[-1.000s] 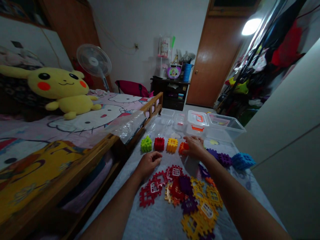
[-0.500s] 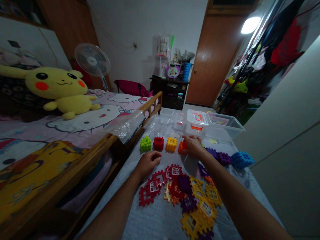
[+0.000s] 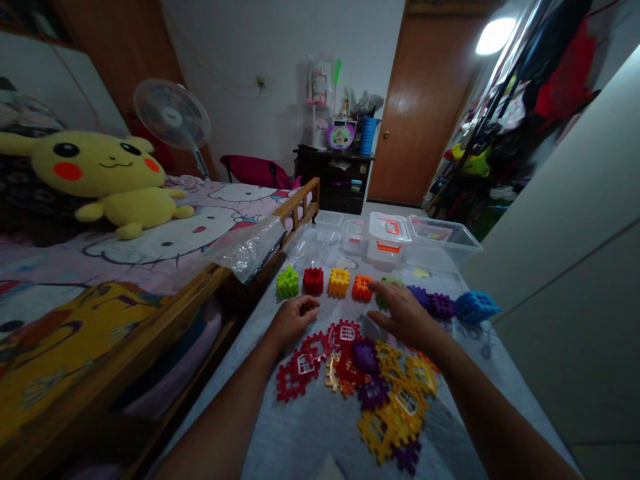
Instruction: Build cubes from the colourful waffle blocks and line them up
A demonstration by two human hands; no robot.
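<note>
Orange block [image 3: 361,289] set in row, short of worktop's [image 3: 280,433] far edge; seemingly touched by right hand [image 3: 407,313], thumb parted; left hand [image 3: 290,321] unfilled, loosely bent, near left edge; for any grip, right thumb to be closed inward.

You can read no text, labels, brands, numbers or signs anywhere in this view.

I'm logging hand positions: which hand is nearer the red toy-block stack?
Left. The left hand is just in front of the red stack; the right hand is farther off, beside the orange stack, past the yellow stack.
</note>
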